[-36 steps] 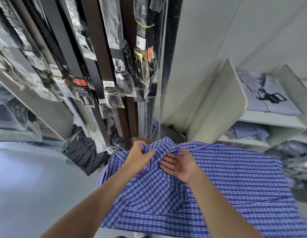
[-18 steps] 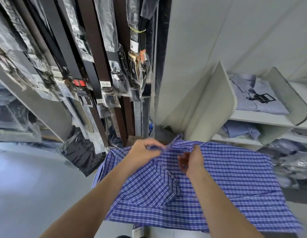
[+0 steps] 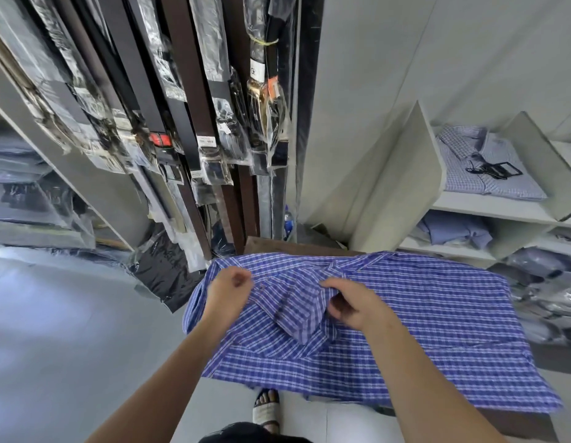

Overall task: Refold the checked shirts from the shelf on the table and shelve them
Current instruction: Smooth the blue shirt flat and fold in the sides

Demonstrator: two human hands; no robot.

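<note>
Blue checked shirt [image 3: 437, 318] lies spread on the table [image 3: 277, 243], left hand [image 3: 228, 290] pinching its front, right hand [image 3: 352, 303] gripping the collar [image 3: 298, 314]. Folding appears barely begun; placing on the shelf [image 3: 488, 208] remains.

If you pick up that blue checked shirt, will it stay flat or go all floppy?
Probably floppy: the blue checked shirt crumples into soft folds around its collar. It looks thin, so it is likely light. Its near edge seems to droop over the table, so it may slide off if pushed.
</note>
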